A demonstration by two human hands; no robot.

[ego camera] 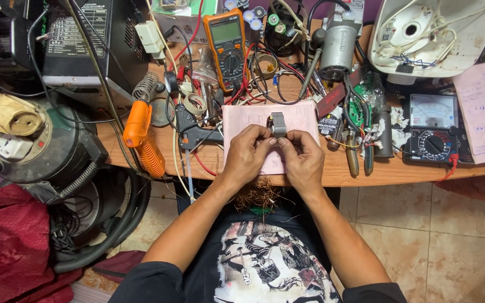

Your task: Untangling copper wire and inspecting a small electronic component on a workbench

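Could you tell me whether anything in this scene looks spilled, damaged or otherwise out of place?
Yes: a loose tangle of copper wire lies in the person's lap below the bench edge, while both hands hold a small grey metal part. A white appliance housing lies opened, wiring exposed.

Both hands, left hand [246,154] and right hand [303,159], pinch a small grey metal core [278,124] above a pink notebook [246,120] at the workbench's [399,173] front edge; tangled copper wire [259,194] lies in the lap.
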